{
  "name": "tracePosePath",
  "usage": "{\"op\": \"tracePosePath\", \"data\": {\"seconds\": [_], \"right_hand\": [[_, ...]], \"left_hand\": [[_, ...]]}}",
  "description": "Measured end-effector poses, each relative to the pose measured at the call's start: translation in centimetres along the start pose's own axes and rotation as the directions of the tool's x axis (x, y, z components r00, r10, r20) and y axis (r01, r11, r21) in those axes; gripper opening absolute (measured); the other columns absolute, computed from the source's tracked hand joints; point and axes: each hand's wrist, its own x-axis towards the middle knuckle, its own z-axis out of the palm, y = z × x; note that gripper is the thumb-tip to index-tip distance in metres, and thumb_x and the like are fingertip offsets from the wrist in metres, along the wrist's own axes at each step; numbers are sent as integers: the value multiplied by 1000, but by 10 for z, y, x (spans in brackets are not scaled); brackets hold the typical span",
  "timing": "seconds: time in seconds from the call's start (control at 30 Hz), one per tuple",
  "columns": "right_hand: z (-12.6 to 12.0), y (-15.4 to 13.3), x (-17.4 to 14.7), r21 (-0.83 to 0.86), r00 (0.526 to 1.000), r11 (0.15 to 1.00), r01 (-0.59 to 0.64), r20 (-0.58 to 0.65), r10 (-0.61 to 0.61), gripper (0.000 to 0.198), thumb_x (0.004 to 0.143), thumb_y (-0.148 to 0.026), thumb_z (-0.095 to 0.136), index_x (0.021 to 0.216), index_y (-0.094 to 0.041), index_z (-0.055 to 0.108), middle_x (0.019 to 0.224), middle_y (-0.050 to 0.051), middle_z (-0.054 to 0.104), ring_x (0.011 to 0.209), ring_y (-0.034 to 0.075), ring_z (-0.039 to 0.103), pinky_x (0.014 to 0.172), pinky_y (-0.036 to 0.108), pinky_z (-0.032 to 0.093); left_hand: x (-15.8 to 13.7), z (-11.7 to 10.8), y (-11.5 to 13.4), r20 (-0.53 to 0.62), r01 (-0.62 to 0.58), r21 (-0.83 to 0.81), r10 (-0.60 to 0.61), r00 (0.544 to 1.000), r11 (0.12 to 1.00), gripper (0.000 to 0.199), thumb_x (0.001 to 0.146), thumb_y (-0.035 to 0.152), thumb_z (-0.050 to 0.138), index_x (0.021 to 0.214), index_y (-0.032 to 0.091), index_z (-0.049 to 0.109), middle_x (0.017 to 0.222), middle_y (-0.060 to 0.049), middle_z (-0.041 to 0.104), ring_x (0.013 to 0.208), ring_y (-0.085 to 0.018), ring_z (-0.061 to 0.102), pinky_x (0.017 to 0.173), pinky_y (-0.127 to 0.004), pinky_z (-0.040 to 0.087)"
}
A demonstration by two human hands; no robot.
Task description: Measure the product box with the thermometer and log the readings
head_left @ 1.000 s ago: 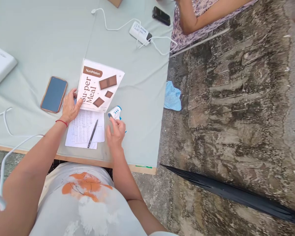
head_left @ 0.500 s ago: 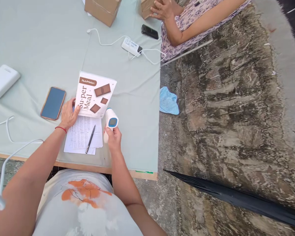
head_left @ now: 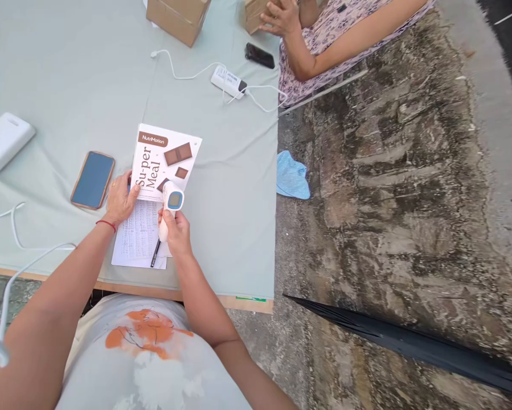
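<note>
My left hand (head_left: 122,196) grips the left edge of a white box (head_left: 153,165) printed "NutriMotion Su-per Meal" with brown chocolate pieces. My right hand (head_left: 176,230) is wrapped around the handle of a white infrared thermometer (head_left: 166,219), its blue-framed screen facing me. The thermometer's head overlaps the box's lower right part; whether they touch I cannot tell. Sheets of paper with handwritten rows (head_left: 138,233) lie beneath, and a black pen (head_left: 155,254) on them is partly covered by the thermometer. A phone (head_left: 93,179) with a brown edge lies left of my left hand.
White power banks (head_left: 8,139) with cables lie at the left and at the back (head_left: 228,81). A cardboard box (head_left: 179,20) and a black device (head_left: 259,55) are farther back. Another person's hand (head_left: 283,17) holds a carton at the table's right. Blue cloth (head_left: 292,175) hangs past the edge.
My right hand has moved left with the thermometer, from beside the box to in front of its lower right corner. The left hand and the box have barely shifted.
</note>
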Motion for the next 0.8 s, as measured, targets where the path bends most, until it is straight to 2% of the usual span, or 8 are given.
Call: {"op": "tracePosePath", "data": {"seconds": [0.27, 0.63, 0.8], "right_hand": [[-2, 2, 0, -11, 1000, 999, 31, -2, -31, 48, 77, -68, 75, 86, -22, 65, 79, -1, 64, 72, 14, 55, 68, 30, 49], [-2, 2, 1, 7, 1000, 1000, 10, 11, -10, 56, 71, -72, 79, 92, -22, 64, 76, -3, 61, 69, 14, 51, 65, 30, 46], [-4, -1, -2, 4, 999, 1000, 21, 25, -21, 56, 67, -72, 83, 85, -24, 59, 70, -4, 58, 65, 13, 50, 62, 29, 46]], "left_hand": [[-1, 3, 2, -27, 11, -8, -11, 1000, 1000, 102, 98, 91, 9, 144, 15, 58, 116, -18, 72, 109, -35, 67, 105, -52, 48], [-1, 3, 2, 12, 33, -38, -33, 999, 999, 103, 97, 91, 11, 146, 13, 56, 122, -22, 69, 115, -38, 64, 107, -55, 46], [-1, 4, 1, -13, 24, -23, -24, 1000, 999, 100, 97, 92, 13, 146, 16, 57, 119, -19, 71, 112, -37, 66, 104, -54, 48]]}}
